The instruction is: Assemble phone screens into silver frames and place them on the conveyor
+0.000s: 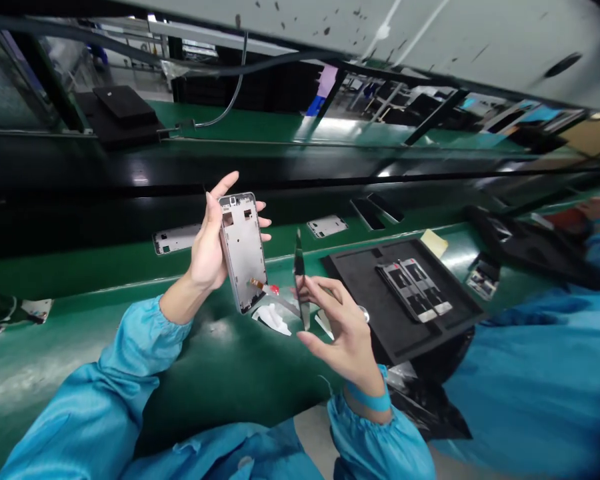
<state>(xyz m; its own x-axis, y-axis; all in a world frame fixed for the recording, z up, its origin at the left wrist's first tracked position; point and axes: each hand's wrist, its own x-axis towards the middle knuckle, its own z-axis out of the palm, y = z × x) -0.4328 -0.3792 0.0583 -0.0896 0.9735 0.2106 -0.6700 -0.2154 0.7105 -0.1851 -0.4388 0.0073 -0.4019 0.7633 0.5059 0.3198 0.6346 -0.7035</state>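
Observation:
My left hand is closed around the edges of a silver phone frame, tilted upright with its inner face toward me. In my right hand a thin dark phone screen is gripped by its edges, turned almost edge-on. A flex cable with a gold-coloured end reaches from the screen side to the lower part of the frame. White peeled film pieces and a small red bit lie on the green bench just below and between my hands.
Right of my hands, a black foam tray bears phone assemblies. Farther back lie silver frames and dark panels. A yellow paper touches the tray's far corner. A co-worker's blue sleeve is close on the right.

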